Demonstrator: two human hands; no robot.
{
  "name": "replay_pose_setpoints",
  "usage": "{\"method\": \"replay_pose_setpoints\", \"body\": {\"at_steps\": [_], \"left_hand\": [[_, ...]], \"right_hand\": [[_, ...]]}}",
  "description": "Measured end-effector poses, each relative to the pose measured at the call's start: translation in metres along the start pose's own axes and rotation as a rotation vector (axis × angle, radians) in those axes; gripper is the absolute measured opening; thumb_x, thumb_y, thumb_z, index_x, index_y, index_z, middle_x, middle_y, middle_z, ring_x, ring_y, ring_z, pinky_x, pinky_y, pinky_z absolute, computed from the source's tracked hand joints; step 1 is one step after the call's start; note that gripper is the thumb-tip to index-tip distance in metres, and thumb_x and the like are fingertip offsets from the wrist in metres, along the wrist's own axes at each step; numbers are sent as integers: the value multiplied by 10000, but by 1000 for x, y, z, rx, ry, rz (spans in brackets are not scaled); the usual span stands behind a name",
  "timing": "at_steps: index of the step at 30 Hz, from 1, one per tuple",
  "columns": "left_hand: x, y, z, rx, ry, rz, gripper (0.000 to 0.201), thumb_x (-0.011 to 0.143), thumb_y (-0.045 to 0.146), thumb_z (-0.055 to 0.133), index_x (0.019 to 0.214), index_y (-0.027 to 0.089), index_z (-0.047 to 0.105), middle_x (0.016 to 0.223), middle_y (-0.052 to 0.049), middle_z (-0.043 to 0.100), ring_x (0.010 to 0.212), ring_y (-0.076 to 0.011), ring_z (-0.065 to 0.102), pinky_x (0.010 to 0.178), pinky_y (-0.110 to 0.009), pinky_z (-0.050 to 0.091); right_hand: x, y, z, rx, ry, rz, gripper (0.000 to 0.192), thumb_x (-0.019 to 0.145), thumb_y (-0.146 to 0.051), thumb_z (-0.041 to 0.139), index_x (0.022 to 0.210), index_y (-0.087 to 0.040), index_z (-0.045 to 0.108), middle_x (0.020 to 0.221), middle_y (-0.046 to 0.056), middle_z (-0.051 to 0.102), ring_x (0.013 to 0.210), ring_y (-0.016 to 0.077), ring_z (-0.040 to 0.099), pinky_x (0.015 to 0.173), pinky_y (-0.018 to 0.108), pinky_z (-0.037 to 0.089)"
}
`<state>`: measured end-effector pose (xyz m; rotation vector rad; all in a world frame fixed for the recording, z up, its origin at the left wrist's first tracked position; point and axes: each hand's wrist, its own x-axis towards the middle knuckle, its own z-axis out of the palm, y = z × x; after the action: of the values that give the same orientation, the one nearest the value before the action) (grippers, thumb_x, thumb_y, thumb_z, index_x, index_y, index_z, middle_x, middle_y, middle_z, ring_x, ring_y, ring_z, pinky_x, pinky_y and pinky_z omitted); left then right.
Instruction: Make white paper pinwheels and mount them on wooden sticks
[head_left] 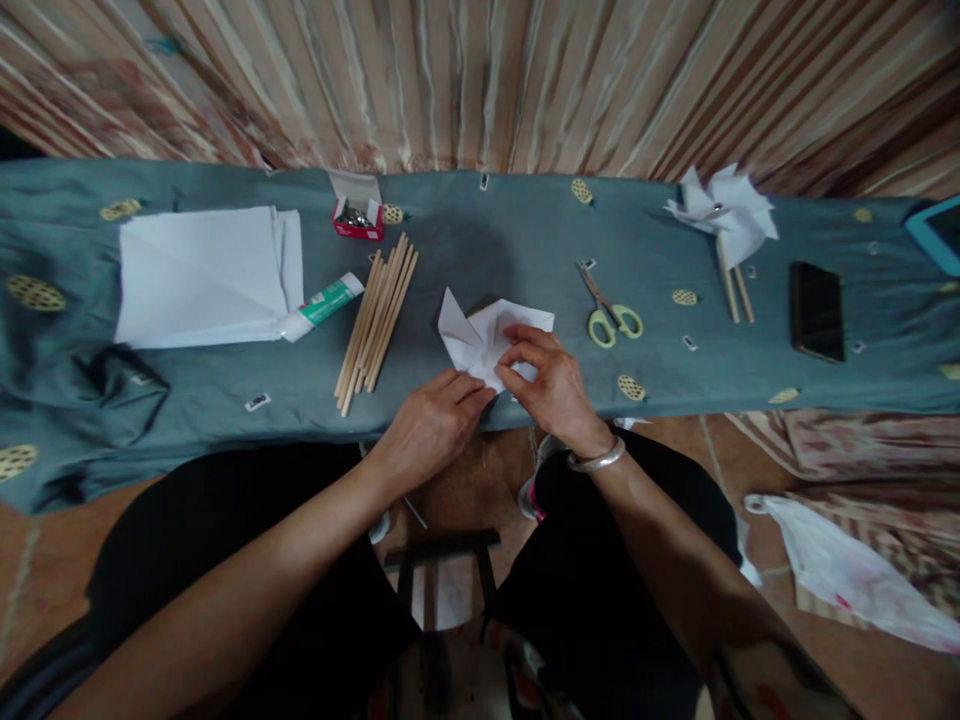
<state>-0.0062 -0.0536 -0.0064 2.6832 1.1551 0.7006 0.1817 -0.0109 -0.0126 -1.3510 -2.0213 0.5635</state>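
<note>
Your fingers (517, 358) of both hands pinch the folded paper (480, 335), just right of the sticks (376, 318), right hand (551, 385) further over it than the left hand (431, 425).

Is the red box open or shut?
Open. The red box has its white flap standing up behind it, and shiny metal bits show inside.

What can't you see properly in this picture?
Head view only:
- Folded paper: its near part is hidden under the left hand and right hand.
- Small red box: contents too small to tell.
- Blue tray: cut off by the right edge.
- Phone: screen dark.
</note>
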Motion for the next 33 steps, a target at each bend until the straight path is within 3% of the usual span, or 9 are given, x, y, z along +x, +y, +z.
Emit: {"method": "replay_pose_setpoints", "body": {"at_steps": [9, 14, 24, 33], "left_hand": [[0, 0, 1, -7, -28, -26, 232, 942, 133, 498, 1119, 100, 645, 978, -93, 678, 898, -210, 622, 793, -343, 576], [1, 0, -1, -1, -58, -38, 239, 951, 142, 481, 1123, 112, 644, 989, -92, 678, 916, -210, 625, 809, -346, 577], [0, 0, 0, -5, -34, -24, 233, 938, 124, 495, 1110, 85, 648, 983, -99, 680, 911, -222, 620, 798, -350, 580], [0, 0, 0, -31, -58, -54, 233, 939, 133, 496, 1115, 123, 650, 999, -90, 671, 919, -208, 618, 804, -344, 574]], "right_hand": [[-1, 2, 1, -17, -3, -4, 93, 821, -181, 596, 781, -208, 676, 1180, 100, 685, 1134, 254, 616, 1016, 461, 468], [-3, 2, 1, -26, -14, -51, 140, 862, -193, 569, 878, -215, 707, 1202, 88, 668, 1137, 245, 599, 1009, 452, 480], [-8, 1, 0, -157, -61, -172, 275, 954, -252, 461, 1021, -198, 722, 1271, 104, 606, 1133, 248, 549, 992, 427, 505], [-12, -8, -1, -268, -140, -191, 302, 936, -162, 413, 1079, -145, 678, 1332, 164, 559, 1187, 280, 505, 1021, 445, 475]]}}
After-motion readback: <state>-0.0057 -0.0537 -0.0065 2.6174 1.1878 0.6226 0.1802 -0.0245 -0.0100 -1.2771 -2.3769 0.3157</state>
